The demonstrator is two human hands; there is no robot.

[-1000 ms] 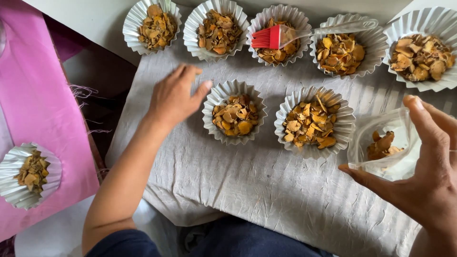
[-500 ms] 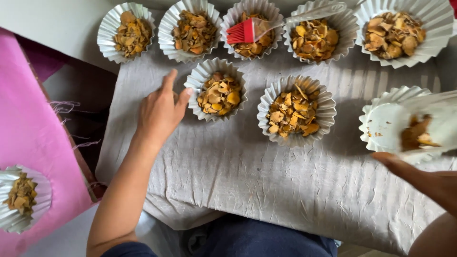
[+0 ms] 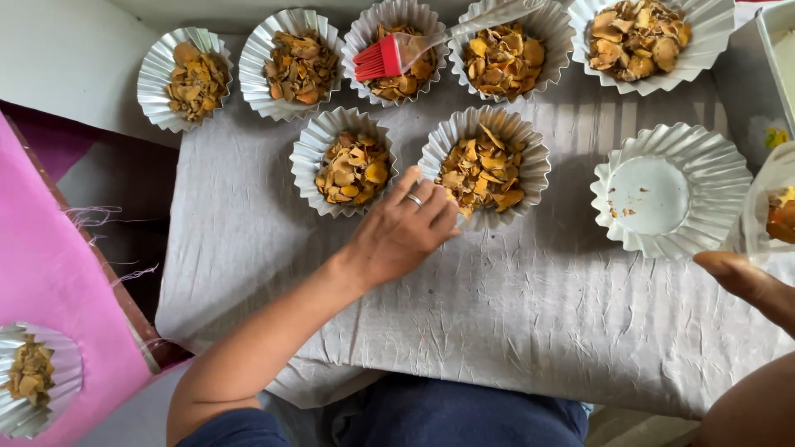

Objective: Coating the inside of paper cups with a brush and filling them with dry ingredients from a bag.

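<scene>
- Pleated silver foil forms every cup here; the empty cup (image 3: pixel 669 192) sits on the wrinkled grey cloth (image 3: pixel 513 331), right of the filled ones, only crumbs on its flat base.
- We judge it feather-light and easily crushed, best taken by the fluted rim with a gentle pinch.
- Our left hand (image 3: pixel 403 230) lies flat and open, fingers spread and holding nothing, touching the near rim of the middle filled cup (image 3: pixel 485 164), which is heaped with dry orange-brown flakes.
- Our right hand (image 3: pixel 745 281) shows mainly a thumb beside a clear container (image 3: pixel 774 211); we cannot tell its grip.
- A red-bristled brush (image 3: pixel 389 56) rests across a back-row cup.
</scene>
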